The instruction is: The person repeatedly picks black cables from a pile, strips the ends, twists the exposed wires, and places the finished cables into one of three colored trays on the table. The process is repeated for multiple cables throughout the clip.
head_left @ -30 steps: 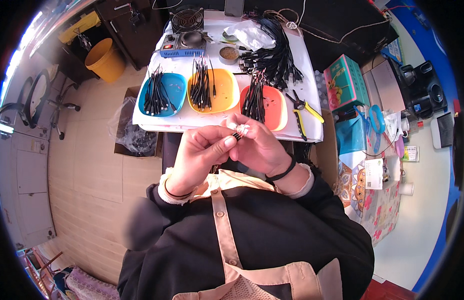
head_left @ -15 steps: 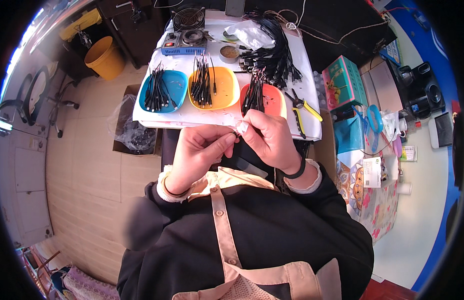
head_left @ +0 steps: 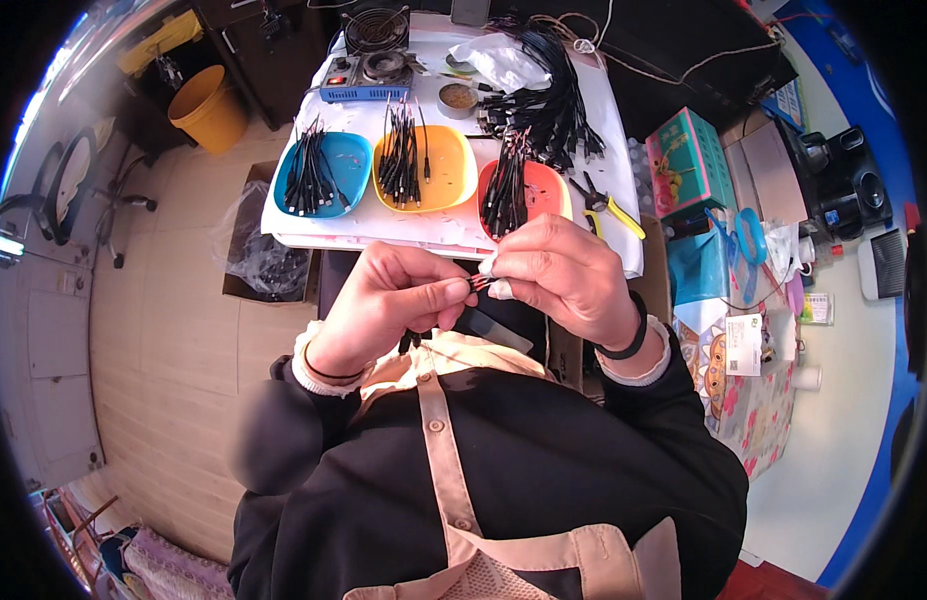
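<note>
My left hand [head_left: 388, 300] is closed in a pinch on a few short black cables, whose red stripped wire ends [head_left: 479, 283] stick out past the thumb. Dark plug ends hang below that palm. Thumb and fingertips of my right hand [head_left: 580, 282] close on the same wire ends; white wrapping covers its thumb and index fingertip. Both hands are in front of the table edge, above my lap. Just beyond them, a red-orange tray [head_left: 551, 196], a yellow tray [head_left: 449, 168] and a blue tray [head_left: 350, 160] each hold a bunch of black cables.
Yellow-handled wire strippers [head_left: 623, 217] lie at the table's right. Behind the trays are a blue soldering device [head_left: 358, 88], a round tin [head_left: 457, 99] and a heap of black cables [head_left: 563, 125]. A cardboard box [head_left: 245, 285] stands on the floor at left.
My hands have shifted slightly apart, exposing the red wires between them. My right hand has turned and moved a little right. The table appears slightly higher in view.
</note>
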Tool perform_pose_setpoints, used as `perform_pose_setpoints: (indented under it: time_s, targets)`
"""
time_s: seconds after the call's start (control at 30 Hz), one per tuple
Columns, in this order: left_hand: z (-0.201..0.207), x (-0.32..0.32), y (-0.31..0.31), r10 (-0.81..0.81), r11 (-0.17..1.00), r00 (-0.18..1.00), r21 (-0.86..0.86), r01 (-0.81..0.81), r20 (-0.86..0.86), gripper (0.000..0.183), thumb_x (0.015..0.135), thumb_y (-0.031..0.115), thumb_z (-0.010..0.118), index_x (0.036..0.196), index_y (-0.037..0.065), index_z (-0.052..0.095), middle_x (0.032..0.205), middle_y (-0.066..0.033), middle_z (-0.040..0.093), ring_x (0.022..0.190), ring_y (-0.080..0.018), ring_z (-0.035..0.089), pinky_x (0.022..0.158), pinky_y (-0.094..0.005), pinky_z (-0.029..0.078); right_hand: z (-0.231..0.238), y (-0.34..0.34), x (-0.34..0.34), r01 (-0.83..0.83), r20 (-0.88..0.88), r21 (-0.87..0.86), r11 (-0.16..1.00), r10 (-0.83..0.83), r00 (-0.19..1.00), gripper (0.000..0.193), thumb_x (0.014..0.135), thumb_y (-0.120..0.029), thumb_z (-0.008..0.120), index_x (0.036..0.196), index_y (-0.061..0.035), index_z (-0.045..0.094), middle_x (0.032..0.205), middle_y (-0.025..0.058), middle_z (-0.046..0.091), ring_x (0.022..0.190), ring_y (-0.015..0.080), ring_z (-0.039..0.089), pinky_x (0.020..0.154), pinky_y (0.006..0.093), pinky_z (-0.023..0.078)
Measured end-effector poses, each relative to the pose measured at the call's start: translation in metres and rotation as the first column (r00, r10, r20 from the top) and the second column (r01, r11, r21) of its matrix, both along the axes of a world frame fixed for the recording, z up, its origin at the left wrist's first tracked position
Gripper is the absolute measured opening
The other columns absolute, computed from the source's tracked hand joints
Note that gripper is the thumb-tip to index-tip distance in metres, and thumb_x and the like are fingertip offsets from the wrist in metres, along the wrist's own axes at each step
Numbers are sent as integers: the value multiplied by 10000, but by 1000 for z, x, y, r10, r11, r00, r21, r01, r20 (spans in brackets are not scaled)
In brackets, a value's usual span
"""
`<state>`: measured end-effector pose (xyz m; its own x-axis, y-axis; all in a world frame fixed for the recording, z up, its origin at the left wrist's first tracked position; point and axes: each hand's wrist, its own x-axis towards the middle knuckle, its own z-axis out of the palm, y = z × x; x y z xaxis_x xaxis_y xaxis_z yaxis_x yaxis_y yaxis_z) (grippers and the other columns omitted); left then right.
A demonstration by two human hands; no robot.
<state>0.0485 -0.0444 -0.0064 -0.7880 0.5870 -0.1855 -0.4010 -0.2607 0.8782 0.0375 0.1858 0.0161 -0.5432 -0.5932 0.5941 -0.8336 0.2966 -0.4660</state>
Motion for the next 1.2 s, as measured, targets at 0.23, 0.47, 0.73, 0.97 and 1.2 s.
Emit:
perform_pose_setpoints:
  time_s: [0.23, 0.47, 0.73, 0.97, 1.2]
  targets:
    - [0, -1, 11, 62, 969, 891, -188, -163, -450, 123, 900, 64, 634, 897, -54, 670, 674, -44, 616, 555, -73, 519, 498, -227, 407, -14, 0, 3, 77, 249, -51, 996, -62, 967, 187, 806, -58, 710, 951, -24, 598, 846, 65, 588, 758, 212, 581, 670, 295, 480]
    - [-4, -6, 13, -305, 788, -19, -241, -566, -952, 282, 706, -37, 645, 986, -66, 629, 715, -119, 572, 591, -267, 589, 552, -336, 495, -27, 3, 5, 333, 851, -447, 830, 510, -127, 195, 985, -224, 561, 999, -31, 581, 891, -20, 562, 748, 60, 516, 706, 205, 443]
    - [-7, 5, 13, 78, 903, 681, -238, -358, -728, 107, 826, -18, 667, 931, -38, 665, 710, -114, 636, 557, -163, 596, 540, -264, 470, -12, -1, 15, 170, -186, 5, 985, -166, 968, 273, 741, -19, 727, 987, -21, 608, 853, 72, 574, 776, 245, 584, 666, 331, 455]
    - [-11, 11, 15, -119, 839, 208, -210, -502, -971, 241, 788, -60, 641, 1027, -83, 618, 697, -99, 603, 559, -211, 595, 527, -303, 486, -17, 2, 21, 120, 690, -77, 990, -34, 723, 159, 890, -112, 658, 989, -5, 596, 863, 32, 579, 774, 130, 557, 670, 284, 451]
    - [-16, 13, 13, -24, 860, 399, -223, -460, -917, 198, 811, -32, 663, 1005, -68, 638, 684, -108, 619, 551, -206, 600, 539, -282, 489, -21, 2, 23, 164, 863, -325, 931, 221, 455, 226, 969, -206, 588, 1056, -2, 545, 898, 3, 541, 794, 76, 525, 718, 249, 443]
